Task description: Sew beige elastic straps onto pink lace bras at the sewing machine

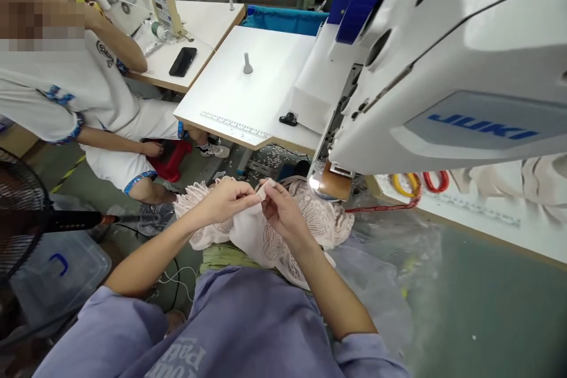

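Note:
Pale pink lace fabric (319, 212) with cord-like fringe lies heaped across my lap, spreading under the sewing machine head. Above it, my left hand (228, 199) and my right hand (283, 212) come together, nearly touching. Both pinch a small light edge of the fabric between thumb and fingertips. A smoother whitish part (248, 233) of the cloth hangs below my fingers. Just right of my right hand is the rounded metal and brown end (330, 183) of the machine.
A white JUKI sewing machine (460, 71) fills the upper right. Scissors with yellow and red handles (405, 185) rest on the right tabletop. A white table (266, 94) carries a grey peg (247, 64). At left sit a co-worker (106, 88) and a black fan (22, 212).

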{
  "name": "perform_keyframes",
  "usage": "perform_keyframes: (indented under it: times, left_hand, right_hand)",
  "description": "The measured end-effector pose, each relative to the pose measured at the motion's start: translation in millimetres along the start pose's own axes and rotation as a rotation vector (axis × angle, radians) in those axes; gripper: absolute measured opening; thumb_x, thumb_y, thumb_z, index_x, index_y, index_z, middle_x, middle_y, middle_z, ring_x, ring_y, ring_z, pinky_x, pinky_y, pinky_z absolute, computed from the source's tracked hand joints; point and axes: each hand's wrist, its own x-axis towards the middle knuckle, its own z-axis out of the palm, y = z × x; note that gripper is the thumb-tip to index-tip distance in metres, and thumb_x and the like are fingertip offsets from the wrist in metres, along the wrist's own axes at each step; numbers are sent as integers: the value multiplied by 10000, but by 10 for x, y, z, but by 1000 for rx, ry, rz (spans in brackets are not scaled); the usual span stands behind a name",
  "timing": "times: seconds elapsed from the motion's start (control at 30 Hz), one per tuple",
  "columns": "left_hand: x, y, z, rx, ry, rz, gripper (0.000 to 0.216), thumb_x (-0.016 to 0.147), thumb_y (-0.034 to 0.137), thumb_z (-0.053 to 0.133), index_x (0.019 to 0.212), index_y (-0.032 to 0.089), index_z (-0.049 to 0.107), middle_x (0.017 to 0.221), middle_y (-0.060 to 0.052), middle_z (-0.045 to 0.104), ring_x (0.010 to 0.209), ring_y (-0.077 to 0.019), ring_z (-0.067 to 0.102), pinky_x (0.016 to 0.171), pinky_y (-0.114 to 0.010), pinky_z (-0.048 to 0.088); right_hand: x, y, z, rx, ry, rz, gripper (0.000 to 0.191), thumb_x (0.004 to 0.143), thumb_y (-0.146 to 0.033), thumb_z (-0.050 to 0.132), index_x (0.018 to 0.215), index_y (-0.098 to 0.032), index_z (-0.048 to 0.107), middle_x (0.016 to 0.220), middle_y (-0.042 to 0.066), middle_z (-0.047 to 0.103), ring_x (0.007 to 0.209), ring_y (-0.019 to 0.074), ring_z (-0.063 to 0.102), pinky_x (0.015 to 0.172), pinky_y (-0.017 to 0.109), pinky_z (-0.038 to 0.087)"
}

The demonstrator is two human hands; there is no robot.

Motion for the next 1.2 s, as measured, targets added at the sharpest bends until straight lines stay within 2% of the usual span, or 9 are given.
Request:
perform_keyframes:
  times: [0.07, 0.17, 0.3, 0.37, 0.53, 0.63, 0.8, 1.03, 1.2]
  left_hand:
    - [64, -135, 132, 82, 88, -17, 341, 917, 490, 560, 852, 172, 662, 773, -15, 633, 706, -148, 554, 623, -254, 362]
    - [145, -295, 475, 72, 329, -99, 346, 873, 493, 617, 967, 162, 650, 917, -64, 659, 828, -185, 582, 704, -281, 418]
    - [243, -389, 951, -465, 135, -166, 398, 863, 539, 603, 867, 144, 648, 824, -43, 660, 764, -168, 590, 703, -284, 468]
    - [286, -392, 1077, -609, 102, -166, 401, 868, 532, 589, 889, 137, 656, 827, -42, 670, 774, -167, 603, 712, -280, 491]
    - [261, -302, 1003, -585, 165, -115, 342, 915, 476, 541, 939, 153, 654, 840, -18, 648, 763, -140, 581, 727, -258, 478]
    - [176, -227, 874, -555, 38, -24, 324, 930, 437, 541, 1035, 160, 670, 897, -27, 671, 794, -143, 598, 753, -257, 481]
    - [86, -138, 781, -618, -50, -47, 356, 941, 451, 531, 1093, 167, 682, 1027, -65, 702, 909, -183, 637, 809, -282, 507]
    - [113, -38, 852, -646, -55, -70, 343, 947, 484, 508, 976, 172, 649, 879, -28, 654, 805, -147, 607, 736, -246, 493]
    - [260, 52, 964, -382, 88, -42, 373, 934, 513, 501, 818, 170, 591, 729, 13, 572, 698, -128, 512, 656, -235, 407]
  right_hand:
    - [-12, 122, -47, 73, 195, -20, 332, 823, -481, 693, 989, -207, 607, 778, -14, 593, 644, 112, 554, 656, 252, 518]
    - [-163, 299, -160, -130, 383, -179, 255, 853, -419, 677, 945, -201, 581, 862, -3, 607, 760, 127, 591, 760, 274, 525]
    - [-366, 507, -304, -644, 358, -369, 161, 907, -349, 593, 929, -197, 641, 944, 60, 629, 914, 200, 606, 842, 360, 520]
    - [-432, 563, -382, -826, 321, -464, 148, 910, -315, 576, 893, -207, 675, 961, 75, 619, 941, 221, 602, 859, 391, 513]
    - [-570, 407, -557, -877, 285, -527, 145, 893, -345, 656, 959, -221, 692, 949, 60, 628, 874, 202, 618, 809, 375, 532]
    - [-621, 163, -571, -790, 327, -518, 175, 925, -340, 625, 1048, -224, 669, 846, 25, 629, 693, 155, 575, 663, 311, 521]
    - [-618, -124, -485, -898, 213, -443, 273, 951, -386, 601, 1171, -244, 678, 1005, 55, 676, 666, 131, 567, 653, 305, 520]
    - [-638, -49, -463, -942, 321, -551, 197, 954, -343, 606, 1082, -267, 736, 990, 65, 716, 787, 172, 660, 708, 321, 565]
    - [-634, 75, -544, -1041, 289, -677, 227, 974, -275, 535, 925, -260, 757, 926, 54, 747, 853, 173, 697, 798, 319, 573]
